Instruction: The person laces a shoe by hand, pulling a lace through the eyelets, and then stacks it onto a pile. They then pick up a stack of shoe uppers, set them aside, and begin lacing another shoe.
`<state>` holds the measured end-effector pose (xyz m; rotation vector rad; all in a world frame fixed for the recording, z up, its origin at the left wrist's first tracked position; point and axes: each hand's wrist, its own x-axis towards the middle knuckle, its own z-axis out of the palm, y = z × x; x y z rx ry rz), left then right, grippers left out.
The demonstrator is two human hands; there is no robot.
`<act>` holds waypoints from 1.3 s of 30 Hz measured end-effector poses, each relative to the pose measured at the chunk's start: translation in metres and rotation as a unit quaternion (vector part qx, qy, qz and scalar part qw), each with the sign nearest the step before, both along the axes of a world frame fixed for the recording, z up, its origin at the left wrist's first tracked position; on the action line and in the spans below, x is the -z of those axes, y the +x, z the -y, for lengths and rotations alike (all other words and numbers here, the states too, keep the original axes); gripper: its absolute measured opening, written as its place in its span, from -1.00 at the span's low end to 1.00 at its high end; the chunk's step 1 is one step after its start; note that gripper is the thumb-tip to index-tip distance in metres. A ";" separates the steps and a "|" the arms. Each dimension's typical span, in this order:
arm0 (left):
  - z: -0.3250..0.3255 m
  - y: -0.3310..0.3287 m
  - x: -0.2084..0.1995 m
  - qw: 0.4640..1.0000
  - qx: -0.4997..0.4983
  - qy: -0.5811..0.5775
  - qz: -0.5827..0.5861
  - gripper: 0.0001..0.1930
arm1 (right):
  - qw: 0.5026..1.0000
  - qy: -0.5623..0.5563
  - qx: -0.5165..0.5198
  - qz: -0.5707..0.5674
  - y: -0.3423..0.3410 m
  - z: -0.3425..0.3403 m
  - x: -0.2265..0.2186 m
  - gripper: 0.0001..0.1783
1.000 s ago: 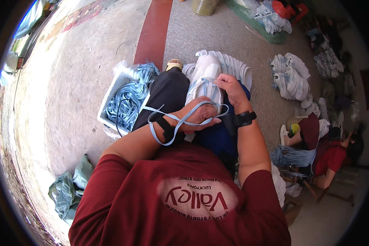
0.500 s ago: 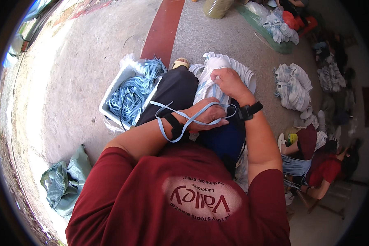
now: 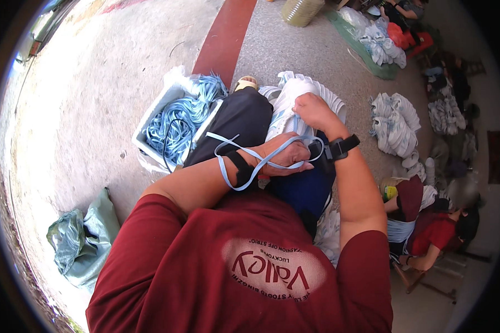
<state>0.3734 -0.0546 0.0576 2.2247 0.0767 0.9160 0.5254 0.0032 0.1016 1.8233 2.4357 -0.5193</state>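
Observation:
A white shoe upper [image 3: 283, 112] lies across my lap, in front of a stack of similar white uppers [image 3: 330, 100]. My left hand [image 3: 290, 154] is closed at its near end, fingers curled round it and partly hidden. Just above, my right hand [image 3: 315, 111] pinches a light blue shoelace, a short stretch of which runs down from the fingers toward the upper. The loose length of light blue shoelace [image 3: 250, 183] loops over my left wrist and hand, its tip hanging over the dark trouser leg. Dark bands circle both my wrists.
At my left knee stands a white box [image 3: 146, 145] heaped with light blue laces [image 3: 178, 125]. A green plastic sack [image 3: 100, 230] lies to the left. Bundles of white uppers [image 3: 395, 125] rest on the floor at right, where a person in red [image 3: 433, 236] sits. A metal tin [image 3: 301, 12] stands far ahead.
My right hand has shifted slightly down and right, with the lace now showing below its fingers. The left hand stays nearly in place. The view has tilted a little.

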 end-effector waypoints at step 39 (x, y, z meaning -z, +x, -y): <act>0.033 -0.020 -0.064 0.999 0.003 0.032 -0.005 -0.79 | 0.817 0.071 0.209 -0.533 0.028 0.038 0.026 -0.84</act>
